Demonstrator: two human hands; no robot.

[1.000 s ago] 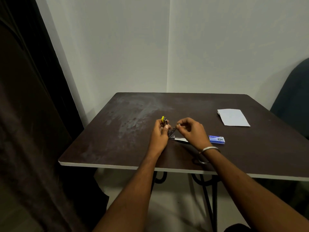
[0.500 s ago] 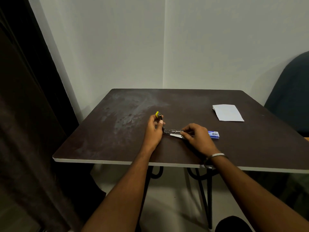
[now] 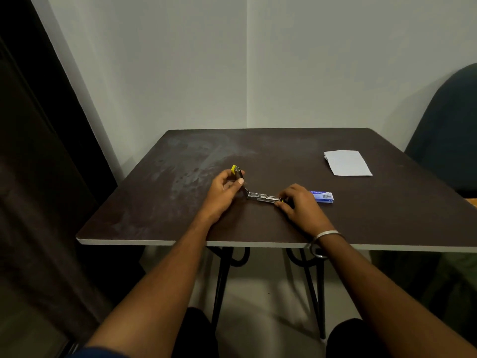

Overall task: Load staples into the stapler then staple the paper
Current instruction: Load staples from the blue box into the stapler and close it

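Observation:
A small stapler [image 3: 262, 197] lies swung wide open near the middle of the dark table [image 3: 271, 223]. Its yellow-tipped top arm stands up at the left, gripped by my left hand [image 3: 225, 188]. The shiny metal staple channel lies flat on the table, and my right hand [image 3: 298, 202] presses down on its right end. A blue staple box [image 3: 322, 196] rests just right of my right hand. The folded white paper [image 3: 347, 162] lies at the back right, apart from both hands.
The table's near edge [image 3: 180, 242] runs just below my wrists. A dark curtain [image 3: 38, 177] hangs at the left. A dark chair back [image 3: 449, 130] stands at the right. White walls meet in a corner behind the table.
My right hand has come down from near my left hand and laid the metal channel flat on the table, shifting right toward the staple box. My left hand keeps the top arm raised.

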